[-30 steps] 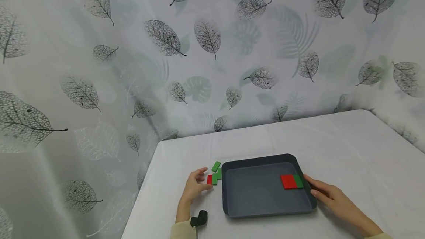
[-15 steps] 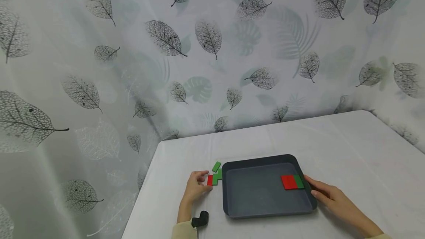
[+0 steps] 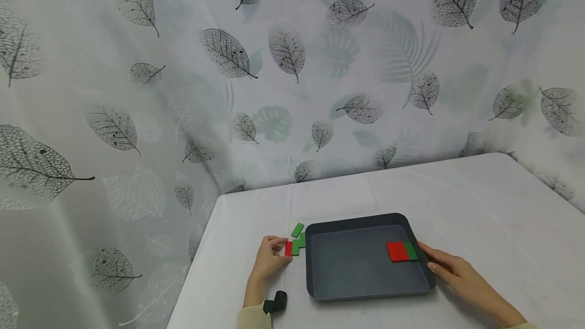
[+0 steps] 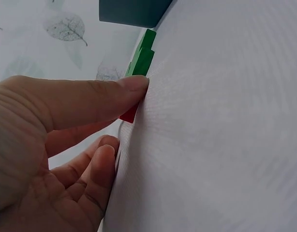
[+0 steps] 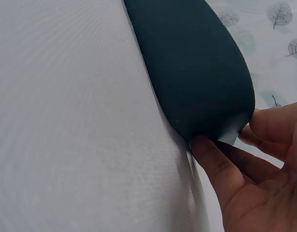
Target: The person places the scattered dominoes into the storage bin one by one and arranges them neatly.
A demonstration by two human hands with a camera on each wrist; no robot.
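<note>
1. Left of the dark tray [image 3: 361, 268], the person's left hand [image 3: 266, 259] pinches a red tile [image 3: 288, 249] between thumb and a finger, at its near and far ends; the other visible fingers curl loosely.
2. Between that red tile and the tray's left wall lie two green tiles [image 3: 295, 248], staggered; I can't tell whether the nearer one touches the tray. A third, slanted green tile [image 3: 297, 230] lies just off the tray's far left corner.
3. At the tray's right wall, the right hand [image 3: 457, 274] rests its fingertips on the outside, thumb and forefinger spread a little apart.
4. Inside the tray, near its right wall, a red patch [image 3: 397, 251] lies flat with a green strip [image 3: 411, 251] beside it.
5. Under the tray is a white tablecloth [image 3: 365, 192]; beyond it hangs a leaf-print curtain [image 3: 283, 126].
</note>
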